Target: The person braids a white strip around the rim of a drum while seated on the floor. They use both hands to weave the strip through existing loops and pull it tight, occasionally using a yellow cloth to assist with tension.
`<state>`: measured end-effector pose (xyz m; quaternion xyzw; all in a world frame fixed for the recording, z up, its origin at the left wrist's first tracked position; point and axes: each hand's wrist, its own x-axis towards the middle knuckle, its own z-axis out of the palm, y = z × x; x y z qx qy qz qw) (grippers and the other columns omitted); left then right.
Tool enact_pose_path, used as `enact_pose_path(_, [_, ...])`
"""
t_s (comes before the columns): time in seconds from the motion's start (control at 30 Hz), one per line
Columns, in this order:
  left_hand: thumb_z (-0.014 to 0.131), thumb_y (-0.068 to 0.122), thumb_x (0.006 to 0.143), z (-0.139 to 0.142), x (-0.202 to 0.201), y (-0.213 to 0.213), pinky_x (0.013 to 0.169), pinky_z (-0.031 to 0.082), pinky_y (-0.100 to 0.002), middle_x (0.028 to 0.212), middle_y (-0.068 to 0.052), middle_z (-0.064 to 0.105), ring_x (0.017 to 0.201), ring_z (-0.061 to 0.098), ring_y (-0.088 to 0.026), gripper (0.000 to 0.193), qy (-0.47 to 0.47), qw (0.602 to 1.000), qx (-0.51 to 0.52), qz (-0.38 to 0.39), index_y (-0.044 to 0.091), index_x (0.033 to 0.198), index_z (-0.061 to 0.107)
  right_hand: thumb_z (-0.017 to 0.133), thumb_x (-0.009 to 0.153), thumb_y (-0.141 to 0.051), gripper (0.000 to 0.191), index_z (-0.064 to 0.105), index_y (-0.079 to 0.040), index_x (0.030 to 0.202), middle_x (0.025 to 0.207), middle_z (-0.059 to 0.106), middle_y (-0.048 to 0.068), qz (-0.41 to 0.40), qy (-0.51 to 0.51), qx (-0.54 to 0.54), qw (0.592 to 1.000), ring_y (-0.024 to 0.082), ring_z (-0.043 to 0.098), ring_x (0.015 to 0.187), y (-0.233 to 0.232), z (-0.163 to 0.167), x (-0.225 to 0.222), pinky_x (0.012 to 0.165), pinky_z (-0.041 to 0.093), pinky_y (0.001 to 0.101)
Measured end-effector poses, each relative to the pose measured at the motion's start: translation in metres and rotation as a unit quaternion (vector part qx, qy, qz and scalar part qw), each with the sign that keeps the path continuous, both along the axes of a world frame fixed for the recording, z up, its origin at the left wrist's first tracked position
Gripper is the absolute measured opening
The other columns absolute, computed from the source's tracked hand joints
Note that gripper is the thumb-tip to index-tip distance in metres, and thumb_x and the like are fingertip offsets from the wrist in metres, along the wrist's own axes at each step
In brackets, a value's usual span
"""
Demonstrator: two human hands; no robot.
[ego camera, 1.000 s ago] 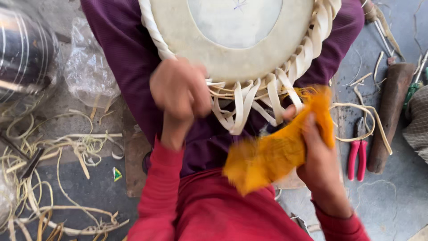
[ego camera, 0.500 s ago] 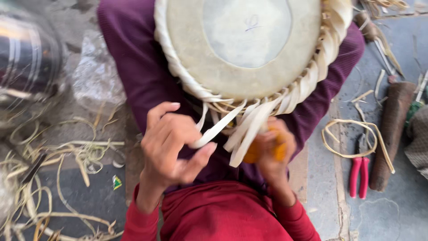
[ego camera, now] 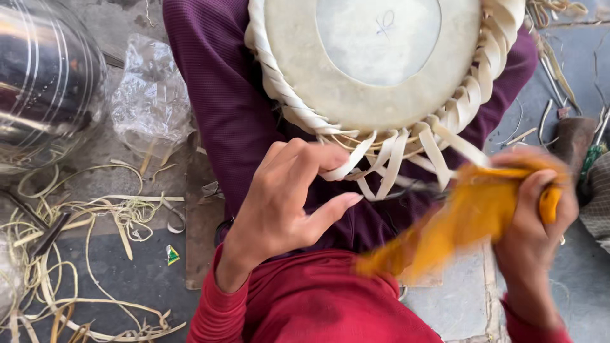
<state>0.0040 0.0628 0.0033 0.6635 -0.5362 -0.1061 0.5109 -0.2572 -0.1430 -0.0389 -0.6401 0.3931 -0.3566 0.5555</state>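
The grey floor (ego camera: pixel 127 279) is strewn with pale strips (ego camera: pixel 82 209); a steel pot (ego camera: pixel 44 82) and plastic bag (ego camera: pixel 149 95) lie far left. The drum (ego camera: pixel 381 70) rests on the lap, where the left hand (ego camera: pixel 286 203) pinches a lacing strap (ego camera: pixel 346 166). The right hand (ego camera: pixel 537 216) is closed on a blurred orange cloth (ego camera: pixel 457 222), near right.

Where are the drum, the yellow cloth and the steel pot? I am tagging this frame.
drum (ego camera: pixel 298 70): head view, on the pale outer ring of its skin.
yellow cloth (ego camera: pixel 473 213): head view, on its bunched middle, by the right hand.
steel pot (ego camera: pixel 44 82): head view, on its shiny side.
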Motion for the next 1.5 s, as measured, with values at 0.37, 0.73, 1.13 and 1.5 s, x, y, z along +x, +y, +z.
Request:
enact_pose_path(0.37, [0.084,0.021,0.085,-0.031,0.001,0.008,0.092,0.038,-0.044,0.104,-0.002,0.06,0.095,0.06,-0.022,0.034,-0.116,0.991,-0.066,-0.033,0.014,0.105,0.058,0.086,0.086,-0.019,0.036,0.07,-0.003,0.113,0.105,0.066,0.014,0.124,0.18,-0.512,0.831,0.035,0.061,0.093,0.013,-0.059,0.036,0.081,0.048,0.0442])
enact_pose_path(0.73, [0.077,0.01,0.105,-0.091,0.005,0.007,0.11,0.042,-0.047,0.134,-0.003,0.06,0.118,0.065,-0.018,0.038,-0.308,0.942,-0.121,0.046,0.018,0.131,0.051,0.066,0.115,-0.026,0.019,0.064,-0.008,0.112,0.12,0.067,0.016,0.005,-0.028,-0.533,0.846,0.035,0.07,0.118,0.038,-0.082,0.064,0.101,0.061,0.0469])
enact_pose_path(1.13, [0.085,0.001,0.093,-0.112,0.021,-0.031,0.089,0.055,-0.039,0.111,-0.003,0.067,0.105,0.065,-0.023,0.025,-0.245,0.933,-0.218,0.148,0.008,0.111,0.069,0.043,0.118,-0.044,0.049,0.049,-0.004,0.091,0.081,0.062,0.012,0.084,-0.175,-0.14,0.971,0.017,0.057,0.068,0.046,-0.083,0.074,0.067,0.048,0.0287])
enact_pose_path(1.5, [0.071,0.012,0.098,-0.057,0.088,-0.037,0.11,0.042,-0.046,0.111,0.005,0.054,0.124,0.053,-0.014,0.013,-0.535,0.829,-0.162,-0.034,0.018,0.104,0.062,0.036,0.125,-0.039,0.049,0.044,-0.008,0.089,0.079,0.046,0.006,0.113,-0.195,0.057,0.973,0.012,0.042,0.075,0.043,-0.059,0.061,0.079,0.043,0.0263])
